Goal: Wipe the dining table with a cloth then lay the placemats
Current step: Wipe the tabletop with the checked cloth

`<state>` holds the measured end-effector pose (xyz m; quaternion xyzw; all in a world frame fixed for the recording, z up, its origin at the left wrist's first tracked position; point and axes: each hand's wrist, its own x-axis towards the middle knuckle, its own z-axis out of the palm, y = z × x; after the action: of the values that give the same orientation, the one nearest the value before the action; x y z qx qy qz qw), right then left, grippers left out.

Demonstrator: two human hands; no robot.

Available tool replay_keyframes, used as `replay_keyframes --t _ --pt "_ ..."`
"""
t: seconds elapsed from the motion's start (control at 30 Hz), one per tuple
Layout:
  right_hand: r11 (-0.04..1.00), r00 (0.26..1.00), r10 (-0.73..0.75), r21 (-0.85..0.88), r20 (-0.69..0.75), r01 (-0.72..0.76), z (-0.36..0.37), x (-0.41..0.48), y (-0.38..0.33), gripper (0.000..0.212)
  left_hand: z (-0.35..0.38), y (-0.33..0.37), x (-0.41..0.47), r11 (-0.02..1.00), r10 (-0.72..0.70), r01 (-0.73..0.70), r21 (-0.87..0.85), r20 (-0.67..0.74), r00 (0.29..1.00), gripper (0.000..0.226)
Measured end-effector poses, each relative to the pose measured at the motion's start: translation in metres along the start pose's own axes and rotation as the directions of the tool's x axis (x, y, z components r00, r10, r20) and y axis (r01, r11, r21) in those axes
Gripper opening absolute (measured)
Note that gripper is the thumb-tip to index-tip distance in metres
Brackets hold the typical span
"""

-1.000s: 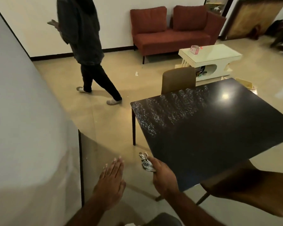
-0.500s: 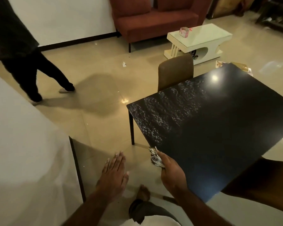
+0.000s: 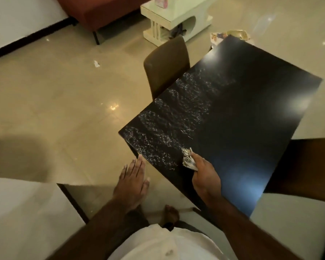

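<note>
The dining table [image 3: 242, 113] has a glossy black top with pale streaky marks along its left part. My right hand [image 3: 204, 175] is over the table's near left corner, shut on a bunched patterned cloth [image 3: 188, 159] that sticks out ahead of the fingers onto the tabletop. My left hand [image 3: 132, 182] hovers flat with fingers apart just left of that corner, over the floor, holding nothing. No placemats are visible on the table.
A brown chair [image 3: 166, 65] is tucked at the table's far left side, another brown chair [image 3: 308, 167] at the right. A cream coffee table [image 3: 176, 17] and red sofa [image 3: 101, 12] stand behind. A white wall corner [image 3: 26, 218] is at my lower left.
I have stepped closer and the view tilted down. My right hand with the cloth moved from beside the corner onto the tabletop. The other person has left the view.
</note>
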<state>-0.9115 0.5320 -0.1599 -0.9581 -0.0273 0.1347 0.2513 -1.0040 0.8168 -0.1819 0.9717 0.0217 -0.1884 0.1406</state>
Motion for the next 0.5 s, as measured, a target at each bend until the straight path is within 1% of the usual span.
replay_keyframes --t 0.13,0.27,0.37,0.43,0.5 --pt "0.991 0.987 0.132 -0.023 -0.092 -0.135 0.009 0.019 0.002 0.063 -0.021 -0.023 0.060 0.989 0.120 -0.122 0.080 0.028 0.992 0.084" --pt "0.948 0.955 0.255 -0.156 -0.149 -0.278 0.029 0.032 0.001 0.067 -0.046 -0.049 0.119 0.955 0.266 -0.271 0.122 0.059 0.962 0.084" --pt "0.919 0.923 0.348 -0.134 -0.166 -0.371 0.055 0.036 -0.013 0.069 -0.069 -0.074 0.168 0.915 0.358 -0.366 0.171 0.078 0.931 0.083" --pt "0.898 0.907 0.403 -0.140 -0.120 -0.418 0.073 0.031 -0.025 0.076 -0.081 -0.087 0.192 0.892 0.392 -0.409 0.191 0.122 0.912 0.084" --pt "0.872 0.883 0.452 -0.146 -0.126 -0.467 0.092 0.023 -0.040 0.089 -0.089 -0.100 0.211 0.859 0.433 -0.461 0.223 0.165 0.886 0.085"
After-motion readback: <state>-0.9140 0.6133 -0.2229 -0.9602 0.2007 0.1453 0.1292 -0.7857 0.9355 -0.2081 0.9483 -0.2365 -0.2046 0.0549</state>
